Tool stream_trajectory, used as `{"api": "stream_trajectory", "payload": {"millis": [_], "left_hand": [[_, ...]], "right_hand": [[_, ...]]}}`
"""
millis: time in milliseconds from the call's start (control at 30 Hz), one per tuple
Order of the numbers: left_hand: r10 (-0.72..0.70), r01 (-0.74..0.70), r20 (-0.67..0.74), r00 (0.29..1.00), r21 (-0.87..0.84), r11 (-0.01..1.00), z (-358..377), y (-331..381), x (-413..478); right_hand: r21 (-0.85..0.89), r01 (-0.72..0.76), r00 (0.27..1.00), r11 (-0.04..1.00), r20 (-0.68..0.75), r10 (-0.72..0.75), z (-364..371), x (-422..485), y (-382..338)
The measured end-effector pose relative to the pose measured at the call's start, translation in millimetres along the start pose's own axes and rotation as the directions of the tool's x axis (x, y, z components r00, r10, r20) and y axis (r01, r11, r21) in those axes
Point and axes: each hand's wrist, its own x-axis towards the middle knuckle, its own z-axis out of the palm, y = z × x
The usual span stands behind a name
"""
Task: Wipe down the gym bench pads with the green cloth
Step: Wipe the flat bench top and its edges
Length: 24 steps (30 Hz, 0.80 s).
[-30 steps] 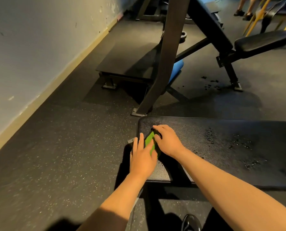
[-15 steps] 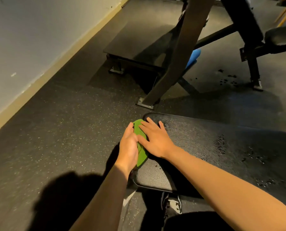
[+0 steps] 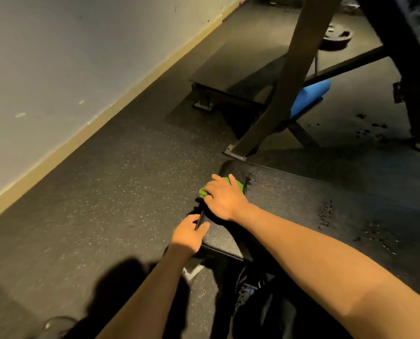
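Note:
A black textured bench pad (image 3: 289, 206) runs from the middle of the view to the right edge. The green cloth (image 3: 238, 184) lies near the pad's left end, mostly hidden under my right hand (image 3: 224, 198), which lies on top of it with fingers curled over its left side. My left hand (image 3: 189, 234) grips the pad's near left corner, thumb on top and fingers wrapped round the edge. Dark specks dot the pad to the right.
A wall with a yellow skirting (image 3: 101, 118) runs along the left. A thick slanted steel post (image 3: 284, 81) and another bench frame with a blue pad (image 3: 306, 96) stand behind. A weight plate (image 3: 336, 37) lies on the speckled rubber floor. My shoe (image 3: 248, 292) shows below the pad.
My left hand has left the cloth and dropped back to grip the pad's near corner. My right hand has slid over the cloth towards the pad's far left end. The view has shifted.

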Motion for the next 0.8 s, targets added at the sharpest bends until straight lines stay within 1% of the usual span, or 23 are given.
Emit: {"api": "stream_trajectory", "payload": {"millis": [67, 100, 133, 200, 233, 300, 333, 400, 467, 500, 567, 633, 700, 800], "left_hand": [[-0.025, 0.024, 0.008, 1.0, 0.04, 0.999, -3.2, 4.6, -4.4], [-0.028, 0.027, 0.023, 0.999, 0.032, 0.999, -4.9, 6.3, -8.0], [-0.029, 0.03, 0.032, 0.999, -0.008, 1.0, -4.0, 1.3, -7.8], [-0.077, 0.08, 0.02, 0.997, -0.203, 0.976, -4.3, -16.8, -9.6], [-0.108, 0.111, 0.026, 0.994, -0.292, 0.95, -4.5, -25.4, -8.2], [-0.151, 0.176, 0.097, 0.984, -0.373, 0.911, -8.7, -29.9, 2.7], [-0.153, 0.199, 0.147, 0.977, -0.38, 0.903, -12.8, -27.3, 11.3], [-0.138, 0.22, 0.253, 0.957, -0.33, 0.918, -23.6, -18.0, 28.8], [-0.118, 0.22, 0.334, 0.935, -0.287, 0.932, -31.1, -11.2, 36.3], [-0.101, 0.202, 0.341, 0.935, -0.274, 0.94, -31.3, -5.2, 38.6], [-0.09, 0.188, 0.322, 0.943, -0.289, 0.939, -30.3, -10.2, 36.8], [-0.086, 0.177, 0.292, 0.952, -0.302, 0.937, -31.7, -12.2, 31.6], [-0.103, 0.201, 0.286, 0.953, -0.34, 0.919, -31.3, -12.5, 29.0], [-0.135, 0.267, 0.311, 0.941, -0.433, 0.861, -31.8, -12.5, 22.1]], "right_hand": [[-0.03, 0.122, 0.991, 0.992, 0.062, -0.12, 11.6, -11.8, -8.9], [-0.056, 0.168, 0.983, 0.984, 0.083, -0.163, 14.0, -14.1, -9.2], [-0.071, 0.193, 0.977, 0.979, 0.101, -0.186, 12.3, -14.3, -7.1], [-0.091, 0.203, 0.975, 0.975, 0.111, -0.192, 4.0, -5.7, 0.9], [-0.109, 0.186, 0.98, 0.977, 0.095, -0.176, 0.7, 1.5, 6.4], [-0.14, 0.104, 0.994, 0.985, 0.036, -0.1, -7.0, 19.4, 17.2], [-0.152, 0.046, 0.999, 0.987, 0.006, -0.046, -12.0, 28.4, 22.0], [-0.194, -0.057, 0.998, 0.979, -0.035, 0.051, -19.6, 49.2, 28.3], [-0.279, -0.144, 0.99, 0.949, -0.047, 0.136, -20.2, 64.3, 28.9], [-0.317, -0.172, 0.985, 0.933, -0.066, 0.159, -22.2, 66.4, 29.8], [-0.371, -0.183, 0.983, 0.911, -0.068, 0.169, -8.3, 65.7, 18.2], [-0.379, -0.136, 0.991, 0.915, -0.049, 0.127, 6.7, 55.3, 0.6], [-0.356, -0.065, 0.998, 0.932, -0.039, 0.055, 17.9, 37.1, -14.1], [-0.25, 0.048, 0.997, 0.967, -0.043, -0.061, 25.9, 15.4, -23.7]]}}
